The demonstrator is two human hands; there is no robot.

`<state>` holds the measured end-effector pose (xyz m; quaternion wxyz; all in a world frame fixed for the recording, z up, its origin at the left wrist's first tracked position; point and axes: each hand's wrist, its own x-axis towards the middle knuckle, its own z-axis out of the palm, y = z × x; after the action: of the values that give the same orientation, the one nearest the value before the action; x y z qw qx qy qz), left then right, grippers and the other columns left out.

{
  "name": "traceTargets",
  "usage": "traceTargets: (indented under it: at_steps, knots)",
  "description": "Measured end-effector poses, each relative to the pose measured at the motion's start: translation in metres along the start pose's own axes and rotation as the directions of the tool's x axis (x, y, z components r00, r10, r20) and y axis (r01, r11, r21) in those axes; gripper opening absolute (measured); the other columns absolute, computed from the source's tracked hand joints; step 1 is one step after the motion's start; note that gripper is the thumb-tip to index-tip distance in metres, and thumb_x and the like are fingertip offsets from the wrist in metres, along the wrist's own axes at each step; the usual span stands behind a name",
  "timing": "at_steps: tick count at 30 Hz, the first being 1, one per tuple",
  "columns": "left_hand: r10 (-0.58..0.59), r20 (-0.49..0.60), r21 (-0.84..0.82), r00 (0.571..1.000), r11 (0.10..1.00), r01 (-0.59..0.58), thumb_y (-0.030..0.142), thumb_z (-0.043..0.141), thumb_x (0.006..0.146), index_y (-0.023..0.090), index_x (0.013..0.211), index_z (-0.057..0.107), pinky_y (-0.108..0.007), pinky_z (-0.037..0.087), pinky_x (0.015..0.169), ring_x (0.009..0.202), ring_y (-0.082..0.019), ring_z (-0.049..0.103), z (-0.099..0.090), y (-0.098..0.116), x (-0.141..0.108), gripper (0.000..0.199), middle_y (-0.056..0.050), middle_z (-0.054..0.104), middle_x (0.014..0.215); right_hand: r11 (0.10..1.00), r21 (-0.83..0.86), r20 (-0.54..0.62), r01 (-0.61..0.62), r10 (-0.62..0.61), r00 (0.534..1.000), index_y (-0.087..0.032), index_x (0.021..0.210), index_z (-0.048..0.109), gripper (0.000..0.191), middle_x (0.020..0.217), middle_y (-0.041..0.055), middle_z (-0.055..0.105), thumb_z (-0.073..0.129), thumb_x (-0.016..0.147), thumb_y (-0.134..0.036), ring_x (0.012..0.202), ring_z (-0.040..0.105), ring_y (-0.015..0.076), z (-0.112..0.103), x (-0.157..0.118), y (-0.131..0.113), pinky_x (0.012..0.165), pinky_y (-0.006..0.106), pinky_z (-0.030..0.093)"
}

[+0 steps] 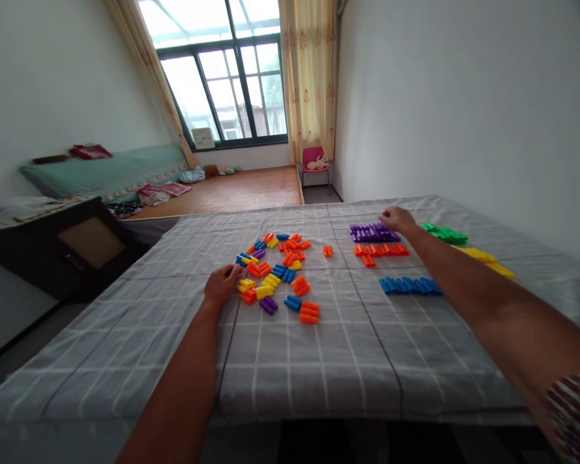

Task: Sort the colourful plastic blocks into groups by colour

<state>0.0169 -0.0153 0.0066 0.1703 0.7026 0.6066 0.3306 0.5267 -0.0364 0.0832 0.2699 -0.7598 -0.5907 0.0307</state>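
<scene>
My left hand [222, 284] rests at the left edge of a mixed pile of orange, blue, yellow and purple plastic pieces [270, 281], its fingers curled together; what they hold, if anything, is too small to make out. Over the far right end of a purple group [367, 232] is my right hand [397, 219], fingers closed, their contents unclear. Below the purple group lie an orange row [381, 250] and a blue row [408, 285]. Green pieces [445, 233] and yellow pieces [483, 259] lie right of my right forearm. One orange piece [327, 251] sits between pile and rows.
A grey checked cloth [319, 367] covers the table. Beyond it are a low bed [251, 187], a pink chair [313, 158] and a window. A dark cabinet [84, 248] stands at the left, and a white wall rises on the right.
</scene>
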Motion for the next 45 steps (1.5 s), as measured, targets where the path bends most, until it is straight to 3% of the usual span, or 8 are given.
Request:
traceTargets:
  at_steps: [8, 13, 16, 29, 32, 37, 41, 45]
  knots:
    - [0.015, 0.001, 0.025, 1.0, 1.0, -0.015, 0.05, 0.043, 0.083, 0.015, 0.084, 0.072, -0.024, 0.035, 0.058, 0.069, -0.015, 0.058, 0.003, 0.003, -0.002, 0.046, -0.002, 0.07, 0.075, 0.894, 0.117, 0.251, 0.432, -0.448, 0.858, -0.021, 0.097, 0.07, 0.019, 0.101, 0.0028, 0.069, 0.069, 0.082, -0.033, 0.092, 0.062, 0.018, 0.053, -0.063, -0.129, 0.082, 0.028, 0.048]
    - [0.033, -0.003, 0.011, 0.999, 0.999, -0.033, 0.049, 0.044, 0.082, 0.014, 0.084, 0.072, -0.024, 0.035, 0.058, 0.066, -0.015, 0.056, 0.004, 0.002, -0.003, 0.045, -0.003, 0.068, 0.072, 0.595, 0.289, 0.38, 0.75, -0.791, 0.48, -0.019, 0.096, 0.072, 0.016, 0.095, 0.0037, 0.071, 0.059, 0.085, -0.019, 0.084, 0.063, 0.0153, 0.081, -0.122, -0.201, 0.071, 0.024, 0.042]
    - [0.043, -0.003, -0.005, 0.999, 0.999, -0.043, 0.048, 0.045, 0.083, 0.014, 0.086, 0.073, -0.024, 0.035, 0.058, 0.067, -0.015, 0.056, 0.004, 0.001, -0.004, 0.044, -0.003, 0.068, 0.072, 0.566, 0.263, 0.479, 0.781, -0.78, 0.403, -0.018, 0.1, 0.07, 0.02, 0.098, 0.0069, 0.07, 0.061, 0.085, -0.027, 0.084, 0.062, 0.018, 0.087, -0.145, -0.223, 0.068, 0.026, 0.04]
    - [0.072, 0.022, -0.002, 0.997, 0.997, -0.072, 0.055, 0.043, 0.083, 0.015, 0.088, 0.072, -0.023, 0.036, 0.059, 0.068, -0.016, 0.059, 0.002, -0.005, 0.0, 0.049, -0.004, 0.071, 0.077, 0.557, 0.428, 0.275, 0.712, -0.83, 0.485, -0.021, 0.107, 0.059, 0.037, 0.115, 0.0054, 0.06, 0.057, 0.074, -0.007, 0.096, 0.057, 0.0176, 0.105, -0.175, -0.226, 0.08, 0.026, 0.047]
    - [0.054, 0.036, 0.004, 0.998, 0.999, -0.054, 0.055, 0.044, 0.083, 0.015, 0.09, 0.072, -0.023, 0.036, 0.058, 0.071, -0.016, 0.06, 0.001, -0.005, -0.001, 0.05, -0.004, 0.071, 0.078, 0.567, 0.579, 0.176, 0.585, -0.788, 0.59, -0.019, 0.098, 0.062, 0.03, 0.1, 0.003, 0.065, 0.057, 0.073, -0.005, 0.089, 0.061, 0.0143, 0.086, -0.157, -0.209, 0.081, 0.025, 0.048]
    - [0.016, 0.048, 0.008, 0.999, 1.0, -0.016, 0.054, 0.045, 0.082, 0.015, 0.093, 0.073, -0.023, 0.038, 0.06, 0.075, -0.017, 0.062, -0.003, 0.0, -0.002, 0.049, -0.003, 0.072, 0.082, 0.586, 0.774, 0.195, 0.24, -0.581, 0.79, -0.017, 0.093, 0.063, 0.017, 0.095, 0.005, 0.069, 0.064, 0.076, -0.018, 0.087, 0.066, 0.0164, 0.043, -0.095, -0.127, 0.078, 0.03, 0.053]
    - [0.006, 0.045, 0.008, 0.999, 1.0, -0.007, 0.053, 0.046, 0.081, 0.015, 0.094, 0.073, -0.023, 0.04, 0.062, 0.077, -0.018, 0.063, -0.005, 0.003, -0.003, 0.048, -0.003, 0.073, 0.083, 0.628, 0.778, 0.221, -0.03, -0.229, 0.948, -0.019, 0.103, 0.059, 0.031, 0.098, 0.0068, 0.069, 0.07, 0.075, -0.024, 0.081, 0.067, 0.0162, 0.011, -0.042, -0.038, 0.07, 0.031, 0.056]
    - [-0.009, 0.045, -0.009, 0.999, 1.0, 0.009, 0.054, 0.048, 0.08, 0.015, 0.094, 0.072, -0.023, 0.042, 0.063, 0.077, -0.018, 0.063, -0.005, 0.003, -0.002, 0.048, -0.003, 0.073, 0.082, 0.774, 0.631, 0.047, -0.062, 0.041, 0.998, -0.014, 0.091, 0.061, 0.023, 0.084, 0.0067, 0.07, 0.072, 0.07, -0.013, 0.071, 0.064, 0.0133, -0.013, 0.005, 0.039, 0.068, 0.026, 0.055]
